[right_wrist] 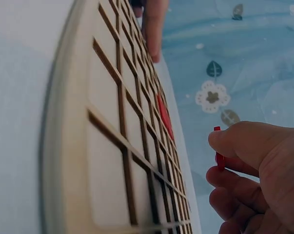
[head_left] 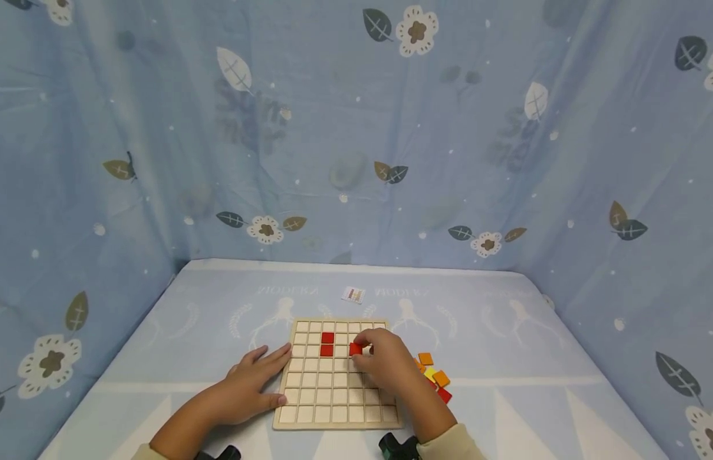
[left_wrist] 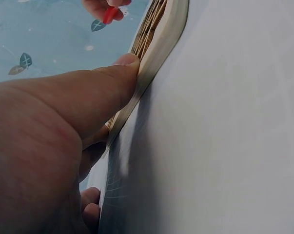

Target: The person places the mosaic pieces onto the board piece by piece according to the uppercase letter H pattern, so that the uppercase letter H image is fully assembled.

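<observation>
A wooden grid board (head_left: 322,397) lies on the table with two red square tiles (head_left: 327,344) set one behind the other in its cells. My left hand (head_left: 244,386) rests at the board's left edge, fingers stretched out; in the left wrist view its thumb (left_wrist: 107,80) touches the wooden rim. Over the board's right half, my right hand (head_left: 388,363) pinches another red tile (head_left: 355,349) between thumb and fingers. The right wrist view shows this tile (right_wrist: 219,148) edge-on, held above the board surface, apart from the grid.
Loose orange, yellow and red tiles (head_left: 441,379) lie in a pile right of the board, partly behind my right forearm. A small printed card (head_left: 353,294) lies beyond the board. Patterned blue curtains (head_left: 345,128) enclose the table's back and sides.
</observation>
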`<state>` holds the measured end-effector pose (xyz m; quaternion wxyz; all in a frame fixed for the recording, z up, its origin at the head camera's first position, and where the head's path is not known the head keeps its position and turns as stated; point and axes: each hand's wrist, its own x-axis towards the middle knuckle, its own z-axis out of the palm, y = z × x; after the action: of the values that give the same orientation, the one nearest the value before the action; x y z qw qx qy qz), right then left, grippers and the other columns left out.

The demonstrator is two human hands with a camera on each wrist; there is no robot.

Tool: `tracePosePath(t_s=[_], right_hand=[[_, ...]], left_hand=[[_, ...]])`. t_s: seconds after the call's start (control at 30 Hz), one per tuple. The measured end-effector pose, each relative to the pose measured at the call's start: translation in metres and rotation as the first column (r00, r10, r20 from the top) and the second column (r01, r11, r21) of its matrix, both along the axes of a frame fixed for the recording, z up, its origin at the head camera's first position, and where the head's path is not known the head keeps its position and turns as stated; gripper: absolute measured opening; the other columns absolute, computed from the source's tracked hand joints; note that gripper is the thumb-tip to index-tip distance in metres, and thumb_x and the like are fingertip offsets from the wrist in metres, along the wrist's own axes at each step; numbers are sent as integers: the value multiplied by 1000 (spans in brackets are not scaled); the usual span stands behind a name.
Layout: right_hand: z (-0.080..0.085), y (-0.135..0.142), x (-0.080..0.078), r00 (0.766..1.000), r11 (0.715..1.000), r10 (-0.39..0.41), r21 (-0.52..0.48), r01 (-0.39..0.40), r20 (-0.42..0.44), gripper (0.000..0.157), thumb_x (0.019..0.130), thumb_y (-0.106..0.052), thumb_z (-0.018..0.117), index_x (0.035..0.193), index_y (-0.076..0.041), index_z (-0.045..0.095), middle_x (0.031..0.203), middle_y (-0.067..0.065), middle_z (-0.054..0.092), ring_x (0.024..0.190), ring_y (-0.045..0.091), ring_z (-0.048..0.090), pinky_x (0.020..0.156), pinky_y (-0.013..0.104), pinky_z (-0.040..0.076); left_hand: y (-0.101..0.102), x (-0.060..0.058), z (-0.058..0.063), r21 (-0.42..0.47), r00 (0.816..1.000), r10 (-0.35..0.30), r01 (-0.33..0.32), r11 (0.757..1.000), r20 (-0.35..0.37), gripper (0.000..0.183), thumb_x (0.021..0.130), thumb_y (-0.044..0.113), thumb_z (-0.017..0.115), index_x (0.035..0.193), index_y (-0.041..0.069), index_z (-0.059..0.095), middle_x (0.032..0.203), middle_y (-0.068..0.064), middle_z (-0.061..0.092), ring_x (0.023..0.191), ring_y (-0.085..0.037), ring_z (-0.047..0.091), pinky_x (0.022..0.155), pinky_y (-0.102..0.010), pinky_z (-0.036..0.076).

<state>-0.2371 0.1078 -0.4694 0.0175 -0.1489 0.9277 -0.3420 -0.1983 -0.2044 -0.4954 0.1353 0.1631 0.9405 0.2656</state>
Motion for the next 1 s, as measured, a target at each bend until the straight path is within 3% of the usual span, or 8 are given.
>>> tracePosePath(t_s=[0.17, 0.43, 0.67, 1.0], right_hand=[[-4, -20, 2, 1000, 1000, 18, 8, -18, 3, 18, 95, -26, 77, 112, -20, 74, 110, -8, 69, 92, 11, 62, 83, 32, 56], [-8, -43, 4, 998, 998, 59, 20, -59, -5, 17, 93, -24, 80, 109, -19, 76, 110, -7, 70, 96, 11, 63, 83, 32, 56], [-15, -52, 5, 999, 995, 49, 87, -47, -17, 15, 90, -21, 82, 103, -19, 76, 92, -8, 63, 82, 10, 56, 73, 30, 50], [-13, -60, 9, 999, 990, 15, 144, -10, -34, 17, 89, -19, 83, 105, -18, 77, 90, -6, 61, 77, 10, 53, 70, 31, 50]], left_hand=[[0, 0, 2, -8, 1000, 8, -8, 1000, 1, 90, 91, 55, 76, 165, 25, 35, 174, 12, 22, 160, -46, 9, 116, -80, 13], [-1, 2, 2, 2, 1000, -7, 7, 1000, -12, 89, 92, 56, 75, 165, 24, 35, 174, 10, 23, 159, -48, 11, 114, -81, 14], [0, 3, 4, 12, 999, -27, 27, 1000, -22, 89, 92, 54, 75, 165, 22, 36, 174, 8, 25, 158, -51, 12, 114, -82, 15], [2, 1, 3, -16, 1000, 5, -5, 1000, -17, 89, 91, 55, 76, 165, 25, 37, 174, 12, 24, 159, -47, 12, 115, -81, 15]])
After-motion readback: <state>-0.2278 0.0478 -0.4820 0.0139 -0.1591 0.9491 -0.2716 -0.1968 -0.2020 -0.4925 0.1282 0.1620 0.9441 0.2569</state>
